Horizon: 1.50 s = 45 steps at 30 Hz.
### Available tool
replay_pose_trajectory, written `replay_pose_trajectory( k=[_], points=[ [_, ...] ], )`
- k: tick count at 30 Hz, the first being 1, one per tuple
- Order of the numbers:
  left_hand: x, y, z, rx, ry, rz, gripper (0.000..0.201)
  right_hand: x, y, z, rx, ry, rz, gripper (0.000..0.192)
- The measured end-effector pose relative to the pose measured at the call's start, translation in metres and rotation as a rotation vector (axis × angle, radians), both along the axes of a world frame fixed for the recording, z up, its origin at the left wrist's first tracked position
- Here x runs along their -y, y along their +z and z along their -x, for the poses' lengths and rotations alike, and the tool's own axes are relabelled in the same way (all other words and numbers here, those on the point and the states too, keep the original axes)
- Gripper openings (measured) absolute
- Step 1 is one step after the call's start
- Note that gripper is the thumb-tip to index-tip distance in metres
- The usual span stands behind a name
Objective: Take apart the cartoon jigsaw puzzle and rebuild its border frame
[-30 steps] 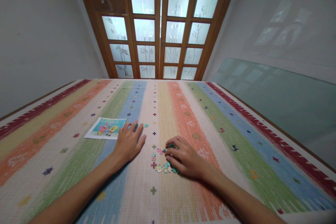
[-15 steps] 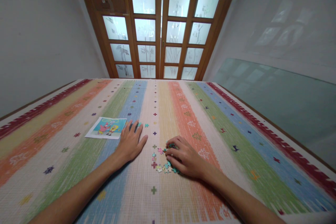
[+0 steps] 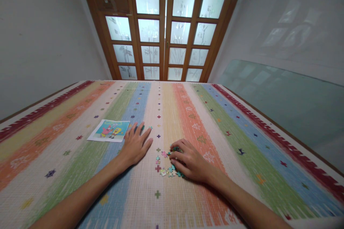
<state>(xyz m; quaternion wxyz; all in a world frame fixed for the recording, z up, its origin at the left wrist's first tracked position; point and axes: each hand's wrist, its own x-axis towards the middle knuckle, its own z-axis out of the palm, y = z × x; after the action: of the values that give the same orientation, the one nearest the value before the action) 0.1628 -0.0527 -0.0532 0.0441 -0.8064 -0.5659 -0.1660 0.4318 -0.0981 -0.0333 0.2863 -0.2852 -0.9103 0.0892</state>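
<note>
My left hand (image 3: 135,146) lies on the striped cloth with its fingers spread. Its forefinger reaches a small teal jigsaw piece (image 3: 151,127), and more teal shows between the fingers. Just left of the fingertips is a printed picture card (image 3: 110,130) of cartoon figures, one pink and one yellow. My right hand (image 3: 188,159) is cupped over a small heap of jigsaw pieces (image 3: 172,170), its fingers curled round part of them. Pink, teal and cream pieces stick out on the heap's left and near sides; those beneath the palm are hidden.
The striped tablecloth (image 3: 231,186) covers a broad table and carries printed crosses and stars that resemble small pieces. Beyond the far edge stand wooden doors (image 3: 165,46) with frosted panes. A glass panel (image 3: 282,100) leans at the right wall.
The fingers of my left hand have shifted slightly to the right, the forefinger now reaching the teal piece. My right hand and the heap look the same.
</note>
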Motion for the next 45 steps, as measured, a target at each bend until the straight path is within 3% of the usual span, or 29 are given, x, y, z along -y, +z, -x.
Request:
replay_pose_trajectory(
  k=[26, 33, 45],
  points=[
    [0.0004, 0.0011, 0.0000, -0.064, 0.044, -0.051, 0.040, 0.0002, 0.0010, -0.0001, -0.003, 0.012, 0.003, 0.018],
    [0.0018, 0.0039, -0.0011, -0.129, 0.104, 0.012, 0.042, 0.0006, 0.0015, 0.0009, -0.003, 0.008, 0.013, 0.019],
    [0.0002, 0.0009, 0.0004, -0.123, 0.079, 0.019, 0.044, -0.0008, -0.0007, 0.0008, -0.015, 0.020, -0.008, 0.020]
  ],
)
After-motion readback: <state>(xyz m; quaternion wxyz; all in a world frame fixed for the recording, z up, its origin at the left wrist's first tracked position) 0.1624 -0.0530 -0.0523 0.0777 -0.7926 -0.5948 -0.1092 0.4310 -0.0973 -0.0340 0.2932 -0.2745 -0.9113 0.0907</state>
